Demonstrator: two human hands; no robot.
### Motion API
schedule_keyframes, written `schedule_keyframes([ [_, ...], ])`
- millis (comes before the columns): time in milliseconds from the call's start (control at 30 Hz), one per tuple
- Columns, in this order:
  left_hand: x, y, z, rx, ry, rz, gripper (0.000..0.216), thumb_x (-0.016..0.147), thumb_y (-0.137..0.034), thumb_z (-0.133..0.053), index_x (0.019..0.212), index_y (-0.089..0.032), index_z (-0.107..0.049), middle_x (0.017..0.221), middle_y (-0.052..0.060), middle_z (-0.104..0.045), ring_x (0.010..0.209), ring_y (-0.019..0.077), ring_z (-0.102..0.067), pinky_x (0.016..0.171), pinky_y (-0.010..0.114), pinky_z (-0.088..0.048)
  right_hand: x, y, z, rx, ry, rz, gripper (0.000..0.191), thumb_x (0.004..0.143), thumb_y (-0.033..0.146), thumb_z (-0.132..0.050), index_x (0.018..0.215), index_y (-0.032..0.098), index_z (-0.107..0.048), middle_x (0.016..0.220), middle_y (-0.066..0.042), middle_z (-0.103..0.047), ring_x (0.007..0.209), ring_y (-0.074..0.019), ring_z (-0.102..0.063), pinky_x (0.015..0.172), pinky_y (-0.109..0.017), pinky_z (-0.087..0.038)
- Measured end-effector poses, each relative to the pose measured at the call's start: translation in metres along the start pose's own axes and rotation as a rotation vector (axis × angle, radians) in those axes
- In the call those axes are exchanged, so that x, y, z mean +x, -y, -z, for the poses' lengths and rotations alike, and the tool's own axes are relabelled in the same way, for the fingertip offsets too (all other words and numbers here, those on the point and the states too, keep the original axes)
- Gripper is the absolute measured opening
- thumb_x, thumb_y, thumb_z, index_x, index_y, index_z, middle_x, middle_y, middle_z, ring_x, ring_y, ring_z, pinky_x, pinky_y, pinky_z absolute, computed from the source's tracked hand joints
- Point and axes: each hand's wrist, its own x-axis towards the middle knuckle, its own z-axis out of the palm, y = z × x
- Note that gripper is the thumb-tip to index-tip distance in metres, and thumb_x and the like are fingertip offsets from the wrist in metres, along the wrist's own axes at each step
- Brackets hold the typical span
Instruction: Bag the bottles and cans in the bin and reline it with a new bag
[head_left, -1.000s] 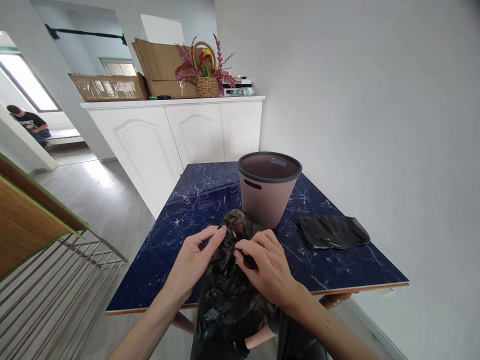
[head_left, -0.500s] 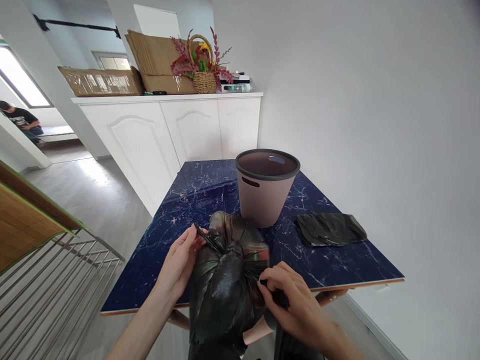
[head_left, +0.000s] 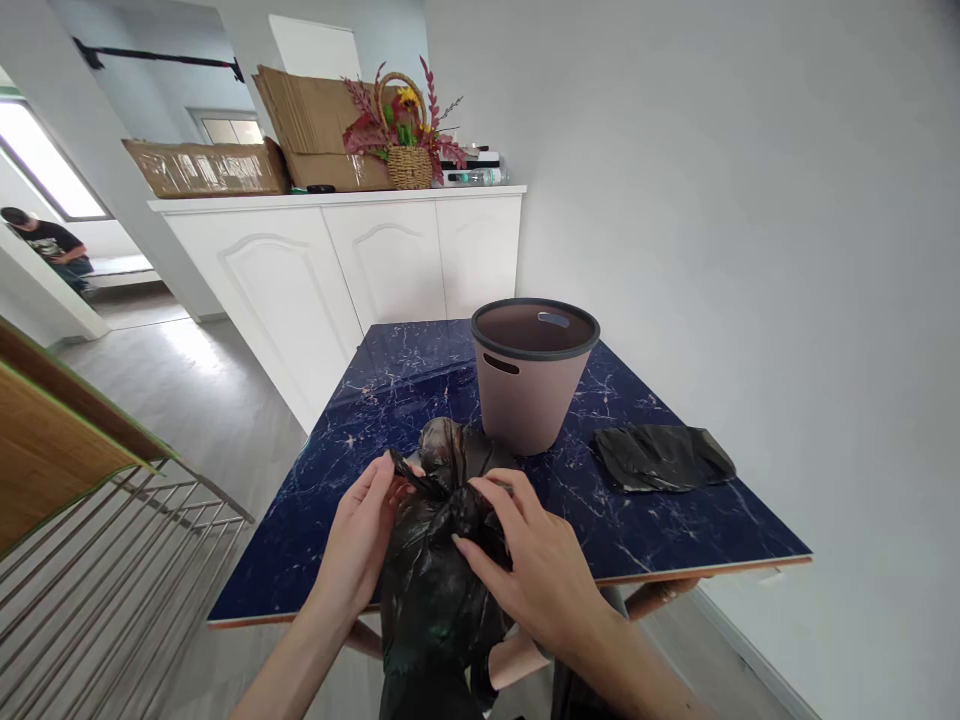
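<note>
We have both hands on a full black bag at the near edge of the blue marble table. Its bunched top rises above the tabletop and its lower part drops below the edge in front of us; we cannot tell what it rests on. Our left hand pinches a loose flap of the bag's gathered neck between thumb and fingertips, on the bag's left side. Our right hand lies over the bunched top from the right, fingers curled down onto the plastic and closed on it. Its thumb is hidden, so we cannot tell how tight that grip is. The two hands are near each other, with the knot of plastic between them.

Just behind the bag stands an upright brown bin with a dark rim and slot handles, its brown inside open to view. To the right of the bin and apart from it, a second black bag lies flat and folded on the table.

Behind the table runs a white cabinet carrying a wicker flower basket and flattened cardboard. At lower left we see a metal rack, and far off at left another person sits bent forward
</note>
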Motion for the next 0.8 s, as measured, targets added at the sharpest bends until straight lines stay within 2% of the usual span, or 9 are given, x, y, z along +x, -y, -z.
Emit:
schedule_keyframes([
  [67, -0.001, 0.002, 0.002, 0.015, 0.019, -0.004, 0.039, 0.092, -0.057, -0.078, 0.102, -0.020, -0.078, 0.108, 0.008, -0.078, 0.101, 0.0229, -0.069, 0.084, 0.027, -0.054, 0.010, 0.004, -0.003, -0.133, 0.125, -0.016, 0.037, 0.100, 0.028, -0.065, 0.136, 0.024, -0.058, 0.132, -0.011, -0.068, 0.096, -0.0255, -0.076, 0.066, -0.033, -0.059],
  [167, -0.004, 0.003, 0.004, 0.059, 0.030, -0.016, 0.040, 0.092, -0.058, -0.077, 0.104, -0.020, -0.079, 0.111, 0.009, -0.077, 0.105, 0.0250, -0.069, 0.086, 0.029, -0.055, 0.022, 0.005, -0.007, -0.247, 0.243, -0.032, 0.020, 0.098, 0.014, -0.063, 0.115, 0.023, -0.069, 0.118, -0.006, -0.074, 0.088, -0.0226, -0.076, 0.063, -0.030, -0.054],
  [267, -0.006, 0.001, 0.006, 0.120, 0.032, -0.052, 0.043, 0.092, -0.061, -0.076, 0.105, -0.020, -0.079, 0.113, 0.010, -0.077, 0.109, 0.0272, -0.069, 0.088, 0.031, -0.056, 0.022, 0.003, -0.005, -0.226, 0.218, -0.017, 0.022, 0.096, 0.008, -0.061, 0.108, 0.023, -0.071, 0.113, -0.004, -0.076, 0.084, -0.0210, -0.075, 0.061, -0.029, -0.049],
  [367, -0.002, -0.002, 0.012, 0.133, -0.029, -0.151, 0.049, 0.091, -0.065, -0.074, 0.110, -0.019, -0.079, 0.120, 0.010, -0.076, 0.114, 0.0283, -0.067, 0.093, 0.033, -0.056, 0.011, 0.001, 0.006, -0.056, 0.106, 0.011, 0.030, 0.093, 0.004, -0.062, 0.111, 0.025, -0.071, 0.109, -0.002, -0.076, 0.085, -0.0201, -0.074, 0.065, -0.028, -0.049],
  [433, 0.004, 0.000, 0.019, 0.095, -0.110, -0.190, 0.054, 0.090, -0.069, -0.073, 0.108, -0.018, -0.078, 0.120, 0.010, -0.076, 0.115, 0.0279, -0.066, 0.094, 0.033, -0.055, 0.001, 0.000, 0.022, 0.112, 0.030, 0.013, 0.027, 0.094, 0.005, -0.059, 0.107, 0.026, -0.071, 0.105, -0.001, -0.076, 0.086, -0.0185, -0.074, 0.070, -0.026, -0.051],
  [533, 0.016, 0.010, 0.036, 0.075, -0.191, -0.147, 0.054, 0.088, -0.070, -0.072, 0.099, -0.018, -0.076, 0.111, 0.009, -0.076, 0.111, 0.0265, -0.067, 0.090, 0.032, -0.055, -0.015, -0.005, 0.056, 0.282, -0.045, -0.030, 0.020, 0.099, 0.012, -0.054, 0.096, 0.026, -0.069, 0.095, 0.000, -0.073, 0.079, -0.0150, -0.070, 0.069, -0.023, -0.052],
  [667, 0.028, 0.032, 0.060, 0.201, -0.210, -0.107, 0.049, 0.090, -0.068, -0.068, 0.096, -0.019, -0.072, 0.108, 0.008, -0.074, 0.109, 0.0264, -0.067, 0.090, 0.032, -0.053, -0.041, -0.036, 0.112, 0.190, -0.168, -0.130, 0.017, 0.096, 0.026, -0.060, 0.080, 0.026, -0.065, 0.080, -0.002, -0.071, 0.069, -0.0181, -0.069, 0.057, -0.023, -0.054],
  [800, 0.034, 0.047, 0.072, 0.521, -0.169, -0.144, 0.047, 0.093, -0.067, -0.060, 0.095, -0.021, -0.073, 0.104, 0.007, -0.074, 0.108, 0.0280, -0.067, 0.093, 0.035, -0.052, -0.069, -0.083, 0.164, 0.139, -0.316, -0.302, 0.015, 0.083, 0.044, -0.072, 0.083, 0.030, -0.071, 0.071, -0.003, -0.074, 0.058, -0.0247, -0.072, 0.051, -0.030, -0.061],
])
